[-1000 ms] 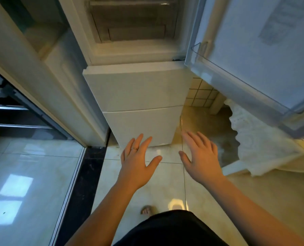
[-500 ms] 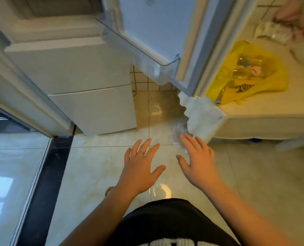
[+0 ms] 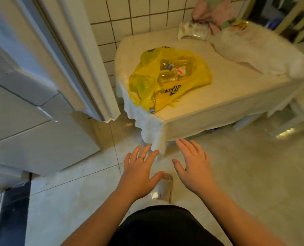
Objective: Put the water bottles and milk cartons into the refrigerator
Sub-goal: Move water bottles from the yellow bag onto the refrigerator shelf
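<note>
A yellow plastic bag [image 3: 197, 75] lies on the small table [image 3: 232, 96] ahead of me. Clear water bottles [image 3: 174, 68] with blue caps show through it, and one bottle's cap [image 3: 152, 109] sticks out at the near edge. I cannot make out any milk cartons. My left hand [image 3: 140, 171] and my right hand [image 3: 194, 166] hover palm down over the floor, just short of the table's near corner, fingers spread and empty. The open refrigerator door [image 3: 46, 55] stands at the left, with the closed lower drawers [image 3: 32, 139] below it.
The table has a white lace cloth [image 3: 147, 128] hanging over its near corner. At its far side lie a clear packet [image 3: 193, 31], pink cloth [image 3: 215, 13] and a folded white cloth [image 3: 254, 48]. A white tiled wall [image 3: 138, 15] stands behind. My slippered foot [image 3: 165, 187] is on the glossy floor.
My view has swung right from the refrigerator to the table, so the yellow bag now sits in the middle of the view. Both hands stay open and empty, now close to the table's corner.
</note>
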### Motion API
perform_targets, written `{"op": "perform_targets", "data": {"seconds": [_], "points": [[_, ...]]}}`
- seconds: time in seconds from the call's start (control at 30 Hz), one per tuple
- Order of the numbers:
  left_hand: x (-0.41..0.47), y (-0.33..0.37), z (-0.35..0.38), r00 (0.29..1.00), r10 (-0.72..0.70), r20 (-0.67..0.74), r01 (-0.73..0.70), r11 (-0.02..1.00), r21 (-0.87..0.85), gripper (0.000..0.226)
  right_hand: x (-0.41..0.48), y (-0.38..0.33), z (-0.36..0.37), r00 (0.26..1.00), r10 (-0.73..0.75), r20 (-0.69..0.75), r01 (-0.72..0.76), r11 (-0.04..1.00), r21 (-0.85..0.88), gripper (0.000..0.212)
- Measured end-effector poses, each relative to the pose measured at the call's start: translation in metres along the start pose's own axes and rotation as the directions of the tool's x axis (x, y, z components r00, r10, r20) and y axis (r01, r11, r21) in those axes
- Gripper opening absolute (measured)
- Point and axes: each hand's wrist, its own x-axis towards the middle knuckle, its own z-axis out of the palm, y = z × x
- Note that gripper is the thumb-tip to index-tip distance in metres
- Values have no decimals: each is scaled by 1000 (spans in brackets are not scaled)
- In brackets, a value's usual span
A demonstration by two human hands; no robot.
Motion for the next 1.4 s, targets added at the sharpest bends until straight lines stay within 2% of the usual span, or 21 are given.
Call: {"op": "perform_targets", "data": {"seconds": [0.2,0.43,0.57,0.77,0.87,0.97,1.13,1.23,1.3,1.4], "points": [[112,37,6,995,92,31,-93,996,2,75,70,69,-39,992,101,-72,-101,995,11,67],[234,77,-19,994,113,12,-113,993,-25,66,167,125,-78,993,119,-26,-119,993,16,61],[272,73,-28,998,55,-42,-56,998,-34,65,209,131,-81,997,71,-13,-71,997,41,60],[289,56,-41,983,-116,-141,97,986,-134,65,271,122,-74,996,-83,16,82,994,77,68],[294,49,-45,941,-229,-249,184,964,-190,66,303,119,-70,982,-187,17,185,978,93,63],[302,47,-49,882,-360,-305,294,925,-242,62,338,116,-71,953,-295,76,287,953,100,61],[321,45,-58,745,-565,-354,471,822,-319,64,395,110,-74,851,-470,234,453,883,124,60],[337,42,-63,680,-655,-330,551,753,-359,72,426,104,-73,786,-550,282,539,833,122,62],[350,36,-67,656,-685,-317,579,726,-371,78,447,95,-71,755,-597,272,597,797,92,64],[370,23,-72,657,-693,-297,593,718,-363,87,474,79,-66,712,-661,239,681,732,-3,68]]}}
